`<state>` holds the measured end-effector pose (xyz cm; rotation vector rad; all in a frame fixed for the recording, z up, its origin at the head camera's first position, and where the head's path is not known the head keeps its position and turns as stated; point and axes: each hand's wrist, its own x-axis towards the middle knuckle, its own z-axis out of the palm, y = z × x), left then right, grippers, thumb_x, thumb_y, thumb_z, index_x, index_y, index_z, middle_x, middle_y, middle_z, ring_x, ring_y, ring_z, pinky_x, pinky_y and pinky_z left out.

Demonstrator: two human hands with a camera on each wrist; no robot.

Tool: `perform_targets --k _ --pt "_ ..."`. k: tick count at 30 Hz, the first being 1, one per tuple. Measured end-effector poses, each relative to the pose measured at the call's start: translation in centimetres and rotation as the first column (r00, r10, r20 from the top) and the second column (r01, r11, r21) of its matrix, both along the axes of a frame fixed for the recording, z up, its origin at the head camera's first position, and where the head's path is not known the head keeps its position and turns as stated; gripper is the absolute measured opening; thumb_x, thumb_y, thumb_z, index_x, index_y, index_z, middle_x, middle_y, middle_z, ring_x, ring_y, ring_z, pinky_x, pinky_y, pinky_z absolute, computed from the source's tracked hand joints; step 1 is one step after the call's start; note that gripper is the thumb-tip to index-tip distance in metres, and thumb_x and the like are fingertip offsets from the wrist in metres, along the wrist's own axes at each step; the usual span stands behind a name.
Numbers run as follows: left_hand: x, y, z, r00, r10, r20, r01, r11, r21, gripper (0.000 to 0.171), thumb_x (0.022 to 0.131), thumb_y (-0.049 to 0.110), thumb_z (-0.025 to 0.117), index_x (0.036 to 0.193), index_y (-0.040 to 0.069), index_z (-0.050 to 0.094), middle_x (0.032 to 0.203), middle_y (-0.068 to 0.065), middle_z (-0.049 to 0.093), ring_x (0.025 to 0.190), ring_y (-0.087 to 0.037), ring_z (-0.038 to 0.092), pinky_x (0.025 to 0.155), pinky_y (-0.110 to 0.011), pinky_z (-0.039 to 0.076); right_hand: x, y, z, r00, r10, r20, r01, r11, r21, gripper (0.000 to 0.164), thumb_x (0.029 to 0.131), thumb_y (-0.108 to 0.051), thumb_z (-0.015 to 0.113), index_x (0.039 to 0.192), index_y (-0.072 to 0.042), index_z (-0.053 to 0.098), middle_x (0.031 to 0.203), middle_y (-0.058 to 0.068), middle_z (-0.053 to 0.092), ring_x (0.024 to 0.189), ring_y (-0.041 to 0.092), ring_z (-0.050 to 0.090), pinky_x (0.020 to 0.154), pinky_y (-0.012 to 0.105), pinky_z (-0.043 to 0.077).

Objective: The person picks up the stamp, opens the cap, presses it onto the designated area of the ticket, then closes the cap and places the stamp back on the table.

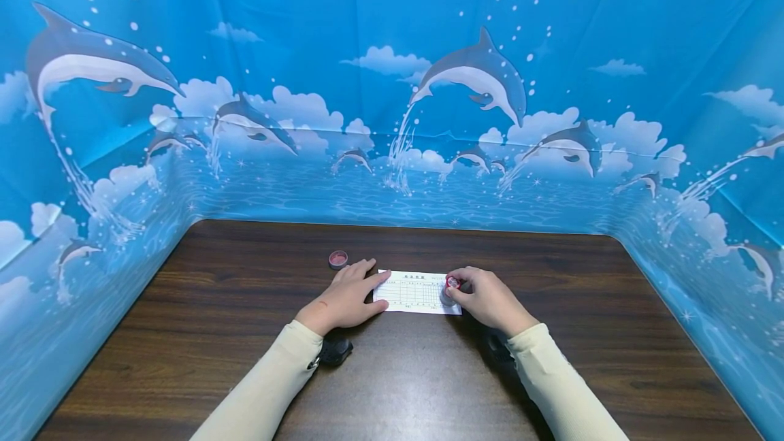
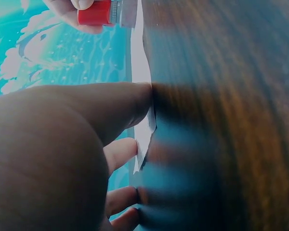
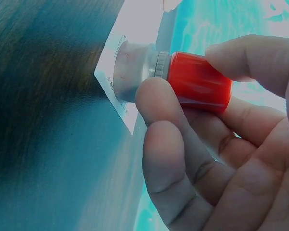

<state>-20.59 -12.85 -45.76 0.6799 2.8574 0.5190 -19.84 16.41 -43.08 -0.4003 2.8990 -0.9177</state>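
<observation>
A printed paper form [image 1: 413, 292] with a table grid lies flat on the dark table. At its right end stands a round stamp [image 3: 200, 79] with a red handle and a pale clear base, its base against the paper. My right hand [image 1: 490, 297] holds it by the red handle between thumb and fingers. Spread over the form's left edge, my left hand [image 1: 346, 297] rests with thumb and index fingertip on the paper and the other fingers on the table. What the stamp's face has marked is hidden beneath it.
A small round reddish cap or dish [image 1: 338, 260] sits just beyond my left hand. The brown wooden table [image 1: 245, 264] meets a blue curtain [image 1: 380, 175] with dolphins at its back and sides. A dark wrist device [image 1: 335, 351] hangs below my left wrist.
</observation>
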Motion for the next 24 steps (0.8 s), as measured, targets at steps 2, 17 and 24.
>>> perform_targets --k 2,17,24 --pt "-0.04 0.02 0.00 1.000 0.001 0.003 -0.001 1.000 -0.010 0.066 0.103 0.046 0.062 0.160 0.021 0.042 0.168 -0.019 0.027 0.156 -0.038 0.020 0.125 -0.059 0.016 0.02 0.02 0.01 1.000 -0.001 0.002 0.001 1.000 0.001 0.026 0.096 -0.018 0.075 0.120 -0.009 0.075 0.104 0.002 0.070 0.082 0.014 0.059 0.068 0.031 0.051" --pt "-0.06 0.03 -0.08 1.000 0.001 0.002 -0.001 1.000 0.002 0.065 0.103 0.044 0.062 0.160 0.021 0.042 0.168 -0.019 0.027 0.156 -0.038 0.020 0.125 -0.059 0.016 0.14 0.11 -0.02 1.000 -0.008 0.007 0.008 1.000 -0.027 0.026 0.096 -0.018 0.076 0.120 -0.009 0.075 0.098 0.002 0.068 0.078 0.015 0.056 0.062 0.030 0.047" --pt "-0.07 -0.05 -0.14 1.000 -0.001 0.004 0.001 1.000 -0.003 0.066 0.102 0.045 0.062 0.160 0.021 0.042 0.168 -0.019 0.027 0.156 -0.039 0.021 0.125 -0.059 0.016 0.13 0.11 0.03 1.000 -0.003 0.007 0.004 0.999 -0.049 0.025 0.096 -0.018 0.076 0.119 -0.009 0.075 0.099 0.002 0.069 0.080 0.016 0.058 0.062 0.030 0.048"
